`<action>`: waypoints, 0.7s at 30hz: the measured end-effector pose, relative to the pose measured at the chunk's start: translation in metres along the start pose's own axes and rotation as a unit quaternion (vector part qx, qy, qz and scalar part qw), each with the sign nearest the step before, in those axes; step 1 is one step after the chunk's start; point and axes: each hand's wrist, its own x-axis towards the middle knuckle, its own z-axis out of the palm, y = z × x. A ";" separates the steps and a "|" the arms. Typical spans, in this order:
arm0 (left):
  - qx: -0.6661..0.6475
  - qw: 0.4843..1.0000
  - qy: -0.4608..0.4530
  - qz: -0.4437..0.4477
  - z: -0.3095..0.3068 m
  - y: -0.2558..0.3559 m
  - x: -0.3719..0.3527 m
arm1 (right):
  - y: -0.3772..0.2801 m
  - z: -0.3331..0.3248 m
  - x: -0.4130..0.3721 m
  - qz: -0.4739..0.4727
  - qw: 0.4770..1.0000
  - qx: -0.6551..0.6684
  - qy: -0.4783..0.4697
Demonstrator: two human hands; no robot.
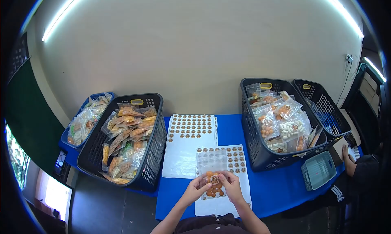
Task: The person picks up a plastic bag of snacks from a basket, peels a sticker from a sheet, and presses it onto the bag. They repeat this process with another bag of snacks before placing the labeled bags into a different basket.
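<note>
Both my hands hold a clear zip bag (212,157) with round orange-brown pieces inside. My left hand (196,189) grips its left side, fingers closed. On the right side, my right hand (231,188) pinches it, the thumb by a round brown label on the bag's front. Below the bag lies a white sticker sheet (242,189) with rows of round brown stickers, partly hidden by the bag and hands. A second sticker sheet (179,154) lies just behind and to the left, with stickers left in its upper rows and a bare lower part.
A dark basket (157,158) full of filled bags stands left, a blue basket (66,136) beyond it. At right are another filled basket (260,162), a dark basket (340,120) and a small grey-green basket (319,171). A blue cloth (271,193) covers the table. Another person's hand (348,160) is far right.
</note>
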 end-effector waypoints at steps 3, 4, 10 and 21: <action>0.016 0.998 0.055 0.008 0.003 -0.002 0.001 | -0.005 0.005 -0.005 0.030 0.999 -0.040 -0.019; 0.043 0.996 0.076 0.008 0.004 -0.002 0.002 | -0.007 0.007 -0.006 0.035 0.996 -0.075 -0.033; 0.082 0.990 0.109 0.040 -0.002 0.001 0.006 | -0.006 0.008 0.000 0.023 0.993 -0.077 -0.088; 0.044 0.998 0.049 -0.010 -0.010 0.010 0.014 | 0.000 0.003 0.004 0.014 0.999 -0.003 -0.052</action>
